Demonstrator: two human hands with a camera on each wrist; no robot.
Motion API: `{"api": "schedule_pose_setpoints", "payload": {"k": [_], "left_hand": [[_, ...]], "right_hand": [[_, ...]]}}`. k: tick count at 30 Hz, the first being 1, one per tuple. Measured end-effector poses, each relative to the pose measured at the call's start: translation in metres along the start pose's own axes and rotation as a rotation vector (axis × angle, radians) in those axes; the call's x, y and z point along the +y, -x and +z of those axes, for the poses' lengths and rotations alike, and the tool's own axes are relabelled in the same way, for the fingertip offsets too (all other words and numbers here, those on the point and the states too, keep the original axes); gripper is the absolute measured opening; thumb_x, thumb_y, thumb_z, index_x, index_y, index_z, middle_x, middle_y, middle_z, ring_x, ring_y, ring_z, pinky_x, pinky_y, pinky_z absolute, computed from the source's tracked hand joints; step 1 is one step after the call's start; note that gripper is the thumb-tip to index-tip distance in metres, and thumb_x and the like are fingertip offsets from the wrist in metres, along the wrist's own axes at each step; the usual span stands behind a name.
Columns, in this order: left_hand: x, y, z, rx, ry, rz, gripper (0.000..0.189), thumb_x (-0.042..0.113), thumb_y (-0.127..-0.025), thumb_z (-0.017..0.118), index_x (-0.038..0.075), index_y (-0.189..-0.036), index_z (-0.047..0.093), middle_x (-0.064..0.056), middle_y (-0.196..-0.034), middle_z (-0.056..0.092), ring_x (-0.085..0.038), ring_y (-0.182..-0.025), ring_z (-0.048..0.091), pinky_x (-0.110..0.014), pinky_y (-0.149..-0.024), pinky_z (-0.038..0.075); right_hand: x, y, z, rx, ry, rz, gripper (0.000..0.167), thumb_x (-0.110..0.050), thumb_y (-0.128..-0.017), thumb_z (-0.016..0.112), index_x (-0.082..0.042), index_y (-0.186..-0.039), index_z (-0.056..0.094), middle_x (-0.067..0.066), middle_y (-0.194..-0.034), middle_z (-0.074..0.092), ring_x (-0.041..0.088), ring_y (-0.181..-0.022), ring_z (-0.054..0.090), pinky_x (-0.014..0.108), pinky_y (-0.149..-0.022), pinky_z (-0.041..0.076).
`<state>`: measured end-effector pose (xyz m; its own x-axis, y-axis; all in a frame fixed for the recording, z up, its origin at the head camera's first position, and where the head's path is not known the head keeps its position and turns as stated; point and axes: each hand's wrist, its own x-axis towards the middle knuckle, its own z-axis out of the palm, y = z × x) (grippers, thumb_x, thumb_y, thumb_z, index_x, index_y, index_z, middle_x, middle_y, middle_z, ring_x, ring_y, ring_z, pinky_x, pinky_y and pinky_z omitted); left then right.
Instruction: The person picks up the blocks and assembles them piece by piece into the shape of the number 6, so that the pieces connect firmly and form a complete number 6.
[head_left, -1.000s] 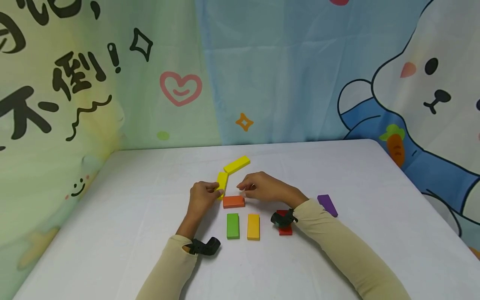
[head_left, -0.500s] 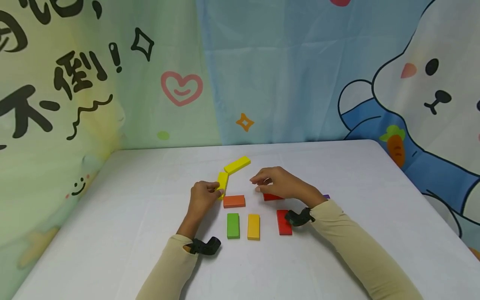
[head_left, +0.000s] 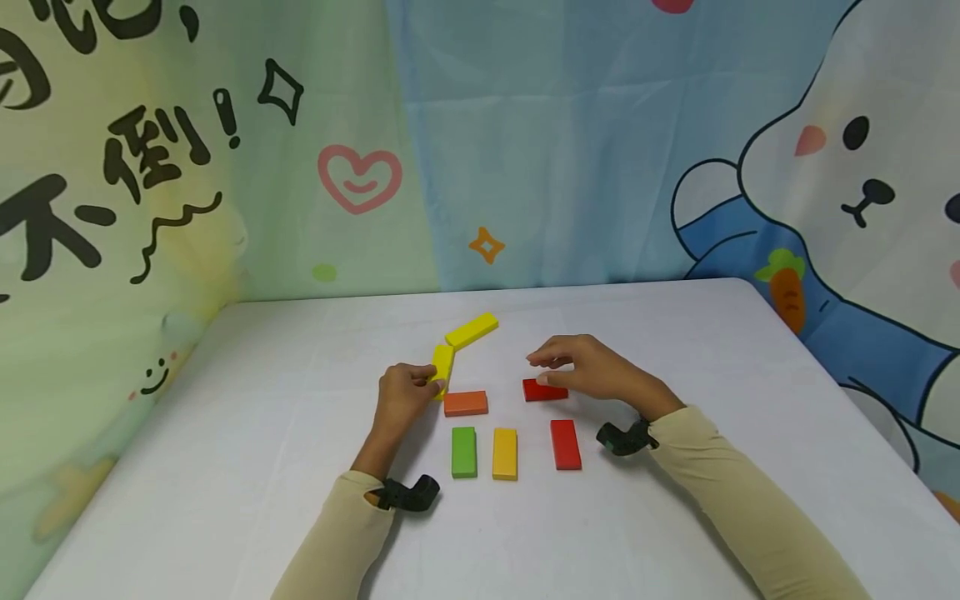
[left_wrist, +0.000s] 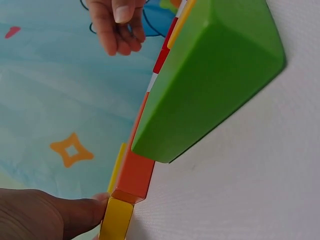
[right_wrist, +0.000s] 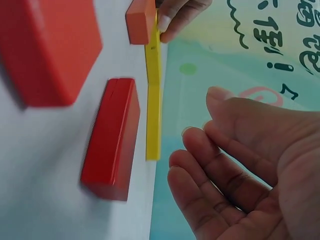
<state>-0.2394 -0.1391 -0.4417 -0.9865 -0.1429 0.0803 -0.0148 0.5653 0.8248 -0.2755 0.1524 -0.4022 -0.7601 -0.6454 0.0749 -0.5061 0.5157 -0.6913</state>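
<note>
My left hand (head_left: pixel 405 403) pinches the near end of a yellow block (head_left: pixel 443 360) between thumb and fingers. A second yellow block (head_left: pixel 472 331) meets its far end at an angle. Close to the pinched end lies an orange block (head_left: pixel 466 403). My right hand (head_left: pixel 592 367) holds nothing; its relaxed fingers hover by a red block (head_left: pixel 545 390) lying on the table. In the right wrist view, a gap shows between those fingers (right_wrist: pixel 220 175) and the red block (right_wrist: pixel 111 140).
Nearer on the white table (head_left: pixel 300 500) are a green block (head_left: pixel 464 452), an amber-yellow block (head_left: pixel 505 454) and another red block (head_left: pixel 566 445), in a loose row. A printed cloth (head_left: pixel 525 167) hangs behind the table.
My right hand has moved right, from near the yellow blocks to the far red block, which has come into view. The purple block is now hidden by the right arm. My left hand stays put.
</note>
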Motion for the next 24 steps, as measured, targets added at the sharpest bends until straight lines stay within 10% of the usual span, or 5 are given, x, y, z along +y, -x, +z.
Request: {"api": "schedule_pose_setpoints", "payload": {"k": [24], "left_hand": [[0.001, 0.000, -0.001, -0.004, -0.017, -0.003, 0.031, 0.007, -0.084, 0.075, -0.005, -0.112, 0.070, -0.020, -0.111, 0.067, -0.027, -0.098, 0.065, -0.033, -0.075, 0.056]], "right_hand": [[0.024, 0.005, 0.011, -0.035, 0.041, 0.077, 0.042, -0.015, -0.085, 0.076, -0.006, -0.125, 0.066, 0.003, -0.113, 0.065, 0.021, -0.104, 0.058, 0.037, -0.089, 0.052]]}}
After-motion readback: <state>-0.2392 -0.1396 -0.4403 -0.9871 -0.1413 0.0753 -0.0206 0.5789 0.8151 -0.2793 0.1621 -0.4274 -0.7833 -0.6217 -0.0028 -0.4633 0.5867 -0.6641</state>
